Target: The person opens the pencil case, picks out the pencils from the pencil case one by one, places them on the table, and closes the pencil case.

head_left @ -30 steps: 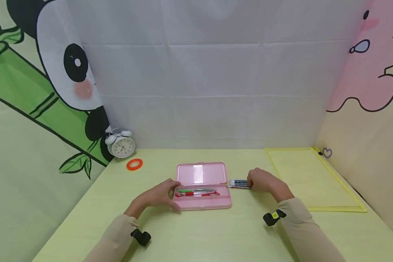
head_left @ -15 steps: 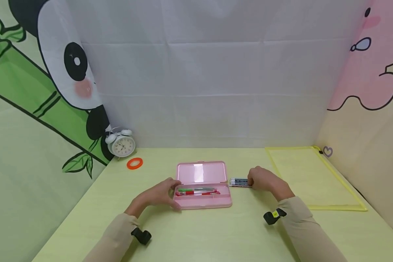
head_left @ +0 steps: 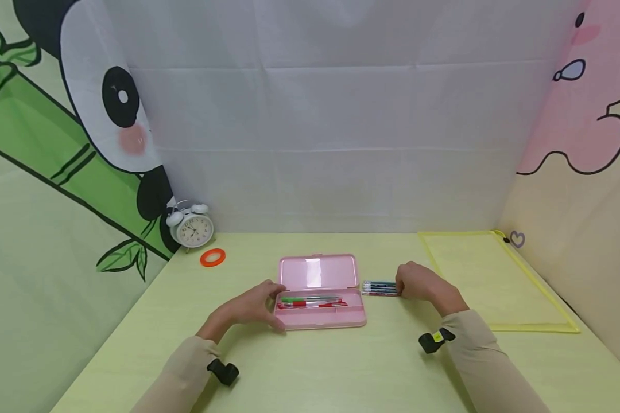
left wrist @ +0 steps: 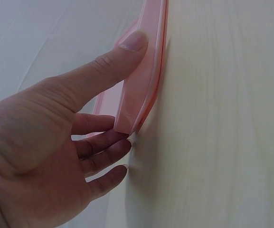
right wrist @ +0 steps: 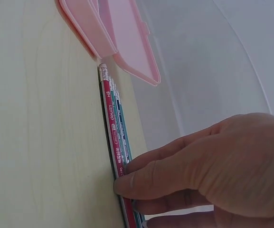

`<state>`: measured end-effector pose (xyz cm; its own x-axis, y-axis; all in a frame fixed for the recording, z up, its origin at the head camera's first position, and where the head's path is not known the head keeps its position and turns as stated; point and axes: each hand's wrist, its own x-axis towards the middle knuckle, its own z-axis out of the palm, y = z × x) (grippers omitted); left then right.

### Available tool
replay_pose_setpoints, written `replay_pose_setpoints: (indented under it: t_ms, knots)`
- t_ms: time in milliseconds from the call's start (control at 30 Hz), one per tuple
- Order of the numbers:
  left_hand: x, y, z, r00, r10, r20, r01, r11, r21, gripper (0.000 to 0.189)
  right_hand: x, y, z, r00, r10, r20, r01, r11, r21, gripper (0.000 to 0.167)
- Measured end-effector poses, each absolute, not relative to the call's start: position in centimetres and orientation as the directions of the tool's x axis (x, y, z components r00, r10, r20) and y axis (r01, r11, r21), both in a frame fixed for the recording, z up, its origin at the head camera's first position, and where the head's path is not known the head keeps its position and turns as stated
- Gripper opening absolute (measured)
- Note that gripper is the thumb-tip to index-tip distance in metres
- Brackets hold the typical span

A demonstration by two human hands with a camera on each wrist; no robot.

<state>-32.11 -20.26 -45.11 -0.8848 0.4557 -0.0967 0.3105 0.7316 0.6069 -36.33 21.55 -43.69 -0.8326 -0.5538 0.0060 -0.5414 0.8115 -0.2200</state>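
Observation:
An opened pink pencil case point(head_left: 320, 320) lies on the table, lid tipped back. Inside it are a green pen point(head_left: 293, 299) and red pens point(head_left: 294, 306). My left hand point(head_left: 253, 305) grips the case's left end; in the left wrist view its thumb point(left wrist: 136, 42) presses the front side and fingers reach round the corner. To the right of the case, several pencils point(head_left: 378, 288) lie side by side, eraser ends toward it. My right hand point(head_left: 422, 282) holds them between thumb and fingers near their far part, which the hand hides. A red pencil point(right wrist: 113, 114) is nearest in the right wrist view.
A white alarm clock point(head_left: 193, 230) stands at the back left, with an orange tape ring point(head_left: 213, 257) in front of it. On the right lies a yellow-edged mesh zip pouch point(head_left: 501, 287). A white cloth wall point(head_left: 336, 143) closes off the back of the table.
My right hand has slid slightly to the right along the pencils, so more of their length shows. The left hand and pencil case stay in place.

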Motion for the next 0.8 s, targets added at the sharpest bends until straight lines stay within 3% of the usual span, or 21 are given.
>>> replay_pose_setpoints:
  t_ms: [433, 800]
  knots:
    - [-32.1, -20.1, -45.1, -0.887, 0.452, -0.1, 0.305, 0.732, 0.609, 0.095, -36.3, 22.3, -43.7, -0.826, -0.564, 0.007, -0.55, 0.801, -0.236, 0.012]
    - [-32.0, -20.0, -44.9, -0.883, 0.461, -0.093, 0.313, 0.724, 0.614, 0.093, -36.5, 24.4, -42.4, -0.819, -0.57, 0.069, -0.554, 0.752, -0.357, 0.018]
